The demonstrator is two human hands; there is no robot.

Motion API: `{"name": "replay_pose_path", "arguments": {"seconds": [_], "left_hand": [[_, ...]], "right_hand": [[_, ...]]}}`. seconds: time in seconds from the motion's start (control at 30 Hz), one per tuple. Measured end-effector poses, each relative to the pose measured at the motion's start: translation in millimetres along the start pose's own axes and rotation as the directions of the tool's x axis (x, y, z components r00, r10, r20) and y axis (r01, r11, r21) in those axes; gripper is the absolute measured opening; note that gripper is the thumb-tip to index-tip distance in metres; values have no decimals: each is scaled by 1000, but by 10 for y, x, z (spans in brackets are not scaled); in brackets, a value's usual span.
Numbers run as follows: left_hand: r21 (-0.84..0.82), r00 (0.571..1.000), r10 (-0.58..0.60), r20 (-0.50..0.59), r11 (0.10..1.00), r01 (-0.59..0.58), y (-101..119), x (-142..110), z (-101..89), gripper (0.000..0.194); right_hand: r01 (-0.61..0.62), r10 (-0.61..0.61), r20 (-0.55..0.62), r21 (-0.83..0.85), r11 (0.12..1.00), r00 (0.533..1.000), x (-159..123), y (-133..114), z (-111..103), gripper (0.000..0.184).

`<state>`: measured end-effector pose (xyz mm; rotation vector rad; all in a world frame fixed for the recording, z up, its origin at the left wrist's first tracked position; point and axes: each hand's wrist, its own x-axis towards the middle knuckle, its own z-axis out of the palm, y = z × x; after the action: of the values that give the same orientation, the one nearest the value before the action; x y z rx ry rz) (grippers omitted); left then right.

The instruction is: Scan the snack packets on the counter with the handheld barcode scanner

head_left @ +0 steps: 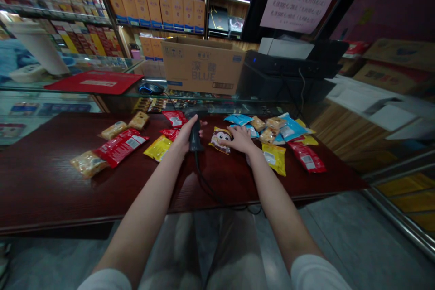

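Note:
My left hand (pixel 182 136) is shut around the grip of a black handheld barcode scanner (pixel 195 138), whose coiled-looking black cable (pixel 204 186) trails down across the counter. My right hand (pixel 240 139) lies over a small snack packet printed with a cartoon face (pixel 220 139), its fingers gripping the packet's right side. The packet sits just right of the scanner's head. Several red, yellow and blue snack packets (pixel 120 147) are scattered on the dark red wooden counter (pixel 50 176) on both sides of my hands.
A glass display case (pixel 204 99) runs behind the counter, with a red mat, a computer mouse and a cardboard box on top. A black machine and a printed notice stand at the back right. Stocked shelves rise behind. My knees lie below the counter's front edge.

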<state>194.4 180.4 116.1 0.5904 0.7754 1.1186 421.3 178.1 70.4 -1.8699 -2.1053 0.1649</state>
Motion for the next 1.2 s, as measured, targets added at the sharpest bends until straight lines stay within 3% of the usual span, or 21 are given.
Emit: {"name": "replay_pose_path", "arguments": {"seconds": [0.13, 0.23, 0.33, 0.4, 0.43, 0.5, 0.57, 0.6, 0.63, 0.7, 0.83, 0.97, 1.2], "left_hand": [[-15, 999, 14, -49, 1000, -15, 67, -68, 4, 25], [-6, 999, 8, -45, 1000, -8, 64, -99, 30, 25], [4, 1000, 5, -30, 1000, -5, 55, -105, 40, 25], [10, 1000, 6, -25, 1000, -6, 55, -98, 32, 26], [10, 1000, 6, -20, 1000, -6, 57, -93, 25, 27], [1, 1000, 6, -1, 1000, -6, 61, -84, 10, 27], [-11, 999, 6, 32, 1000, -5, 64, -82, 0, 27], [-14, 999, 5, 49, 1000, -5, 66, -84, -2, 27], [-15, 998, 4, 66, 1000, -3, 66, -88, -2, 27], [-15, 995, 2, 99, 1000, 0, 63, -99, 2, 28], [-32, 981, -18, 191, 999, 25, 23, -117, 14, 31], [28, 953, -63, 297, 998, 57, -69, -137, 47, 36], [182, 915, -70, 398, 983, -4, -242, -204, 149, 44]], "right_hand": [[109, -113, 38, 88, 990, 993, -31, -60, 61, 98], [185, -198, 138, 102, 977, 970, -29, -104, 129, 105], [165, -192, 121, 199, 966, 974, 22, -108, 158, 88], [138, -163, 15, 457, 879, 987, 69, -78, 130, 76], [119, -115, -48, 627, 770, 992, 89, -55, 99, 70], [104, 36, -129, 910, 401, 991, 109, 2, 4, 61], [140, 173, -137, 990, -4, 975, 101, 64, -115, 54], [164, 224, -126, 974, -157, 966, 91, 93, -174, 51], [186, 265, -114, 946, -266, 958, 79, 119, -227, 47], [220, 333, -87, 895, -388, 939, 62, 153, -300, 39], [190, 370, -8, 869, -457, 929, 69, 148, -303, 29], [100, 344, 72, 884, -456, 936, 87, 99, -222, 31], [44, 310, 110, 892, -449, 944, 80, -46, -158, 26]]}}
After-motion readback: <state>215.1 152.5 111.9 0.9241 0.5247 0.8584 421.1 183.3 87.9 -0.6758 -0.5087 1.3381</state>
